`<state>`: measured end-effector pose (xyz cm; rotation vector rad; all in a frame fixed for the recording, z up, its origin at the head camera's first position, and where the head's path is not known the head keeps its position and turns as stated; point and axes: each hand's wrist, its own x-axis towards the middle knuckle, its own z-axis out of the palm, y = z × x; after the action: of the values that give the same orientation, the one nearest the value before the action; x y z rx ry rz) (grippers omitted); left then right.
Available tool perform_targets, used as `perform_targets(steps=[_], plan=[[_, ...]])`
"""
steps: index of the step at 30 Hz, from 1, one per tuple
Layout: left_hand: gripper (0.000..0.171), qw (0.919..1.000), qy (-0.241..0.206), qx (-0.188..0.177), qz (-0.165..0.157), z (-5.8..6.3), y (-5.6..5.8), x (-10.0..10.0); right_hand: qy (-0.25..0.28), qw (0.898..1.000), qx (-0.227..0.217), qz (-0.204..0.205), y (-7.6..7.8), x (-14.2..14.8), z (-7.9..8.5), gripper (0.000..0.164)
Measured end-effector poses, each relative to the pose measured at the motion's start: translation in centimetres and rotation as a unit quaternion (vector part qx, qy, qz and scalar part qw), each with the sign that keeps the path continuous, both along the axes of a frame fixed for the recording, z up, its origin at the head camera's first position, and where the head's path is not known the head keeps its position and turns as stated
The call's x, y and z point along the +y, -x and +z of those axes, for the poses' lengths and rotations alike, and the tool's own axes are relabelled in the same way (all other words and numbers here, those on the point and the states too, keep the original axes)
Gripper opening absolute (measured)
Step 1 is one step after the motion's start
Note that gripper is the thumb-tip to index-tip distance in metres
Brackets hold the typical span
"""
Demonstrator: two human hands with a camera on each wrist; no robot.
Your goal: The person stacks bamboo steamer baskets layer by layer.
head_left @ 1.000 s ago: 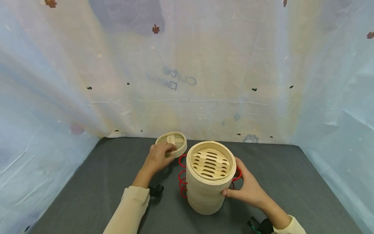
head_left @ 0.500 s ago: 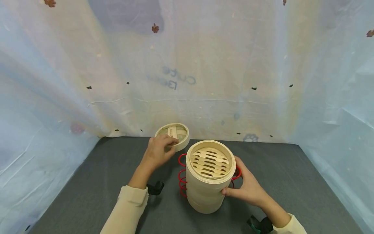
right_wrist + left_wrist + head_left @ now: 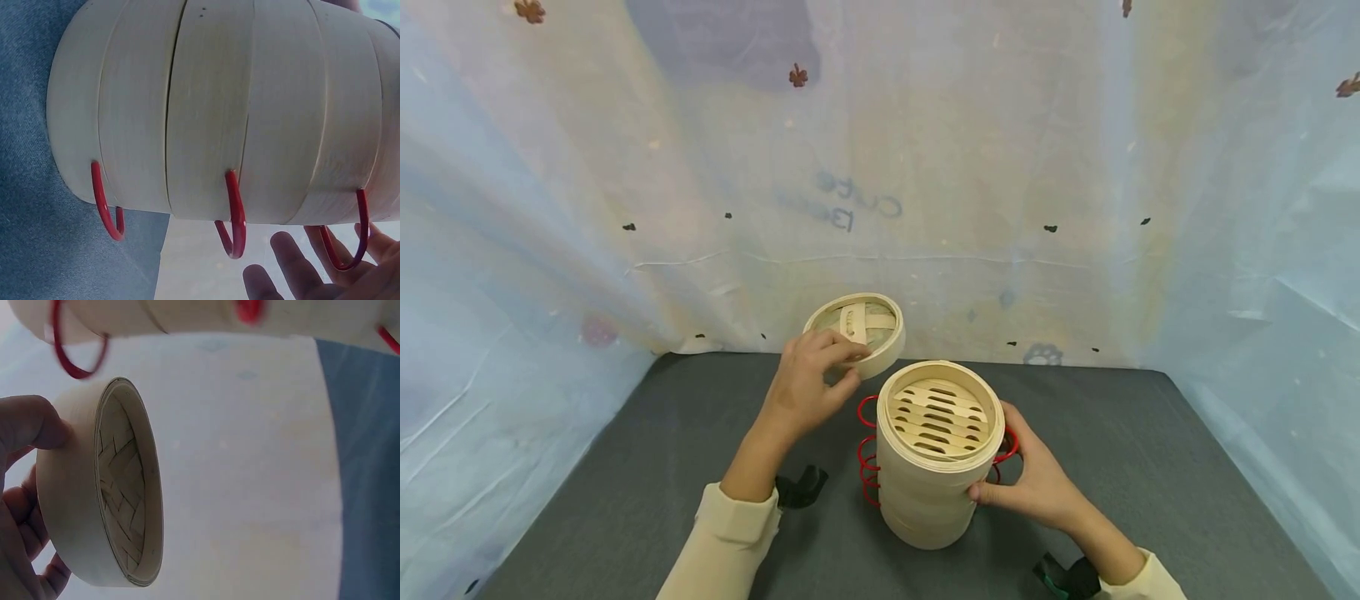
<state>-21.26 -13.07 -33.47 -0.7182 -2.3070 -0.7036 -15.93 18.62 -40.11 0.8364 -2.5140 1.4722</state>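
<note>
My left hand (image 3: 805, 383) pinches the rim of a round bamboo steamer lid (image 3: 891, 343), which hangs tilted in the air beyond the stack's left side. In the left wrist view the thumb presses the outer wall of the lid (image 3: 72, 506), and its woven underside shows. A tall stack of bamboo steamer baskets (image 3: 925, 508) stands upright, its slatted top tier uncovered. Around the stack's right side my right hand (image 3: 1045, 479) holds it, thumb on the front wall. Fingers (image 3: 294, 262) reach by a red handle (image 3: 359, 250) in the right wrist view.
Several red ring handles (image 3: 868, 454) stick out from the stack's left side, close to the left forearm. The dark grey tabletop (image 3: 1150, 467) stretches to both sides. Behind it hangs a pale translucent sheet (image 3: 962, 208), with more sheeting at left and right.
My left hand has raised the lid off the table's far part and brought it a little to the right, more tilted. The stack and my right hand stay in place.
</note>
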Motion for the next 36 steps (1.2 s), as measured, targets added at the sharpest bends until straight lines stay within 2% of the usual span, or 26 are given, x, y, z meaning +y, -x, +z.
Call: perform_targets(steps=[8,18,29,36], plan=[[0.025,0.9990,-0.010,0.035,-0.026,2.0,-1.6,0.7,-0.003,1.000,0.008,0.001,0.0,0.0,-0.1,0.100],[0.025,0.9909,-0.010,0.111,-0.076,3.7,-3.3,1.6,0.004,1.000,0.004,0.009,-0.1,0.1,-0.2,0.099],[0.029,0.9844,-0.004,0.119,-0.130,5.2,-5.6,2.9,0.003,1.000,0.005,0.009,-0.1,0.1,-0.1,0.098],[0.032,0.9838,0.003,0.096,-0.151,5.7,-7.3,3.8,0.002,1.000,0.004,0.008,0.0,0.1,-0.1,0.099]])
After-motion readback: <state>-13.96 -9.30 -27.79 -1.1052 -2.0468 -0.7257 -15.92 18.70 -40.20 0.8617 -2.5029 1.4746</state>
